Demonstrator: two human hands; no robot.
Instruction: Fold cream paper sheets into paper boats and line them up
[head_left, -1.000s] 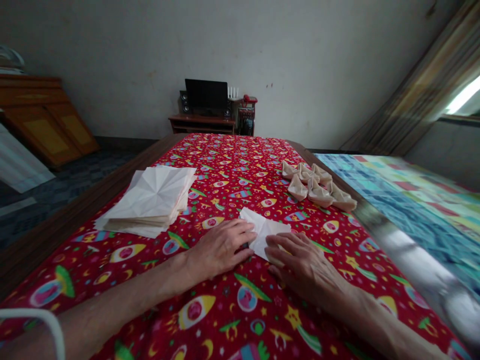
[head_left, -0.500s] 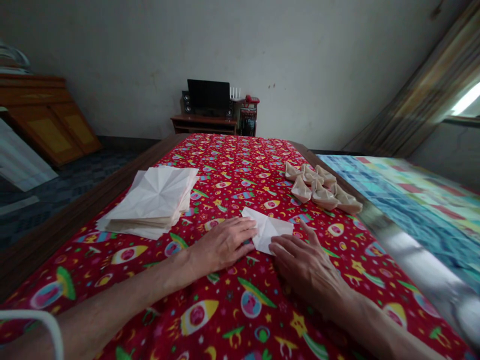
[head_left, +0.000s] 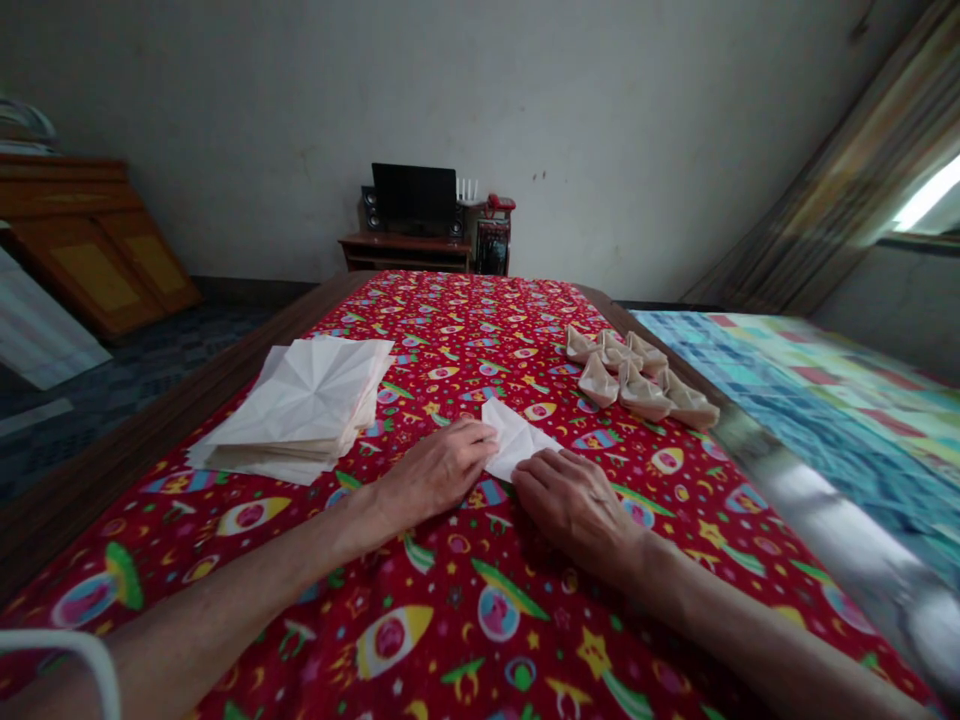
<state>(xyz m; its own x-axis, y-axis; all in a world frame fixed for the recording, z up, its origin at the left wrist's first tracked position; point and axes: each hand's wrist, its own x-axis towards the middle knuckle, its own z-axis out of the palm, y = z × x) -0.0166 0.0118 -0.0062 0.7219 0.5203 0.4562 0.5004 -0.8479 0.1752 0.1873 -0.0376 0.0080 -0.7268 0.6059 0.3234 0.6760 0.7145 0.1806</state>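
Note:
A small folded sheet of white paper (head_left: 517,440) lies on the red patterned cloth (head_left: 465,560) between my hands. At its left edge, my left hand (head_left: 448,462) has its fingers closed on the paper. My right hand (head_left: 574,500) grips the paper's right side, fingers curled together over the near edge. Both thumbs are mostly hidden. To the left lies a stack of creased paper sheets (head_left: 315,390), the top one marked with star-like folds. On the right sit several folded paper shapes (head_left: 645,390) in two rows.
A monitor (head_left: 414,195) with speakers stands on a desk (head_left: 405,250) beyond the table. A wooden cabinet (head_left: 90,250) is at the far left. Along the right side is a bed with a colourful cover (head_left: 757,400). A white curved cable (head_left: 90,650) shows at lower left.
My right hand has moved left and its fingers, spread before, have drawn together on the paper. The paper now stands partly raised and narrower between my hands.

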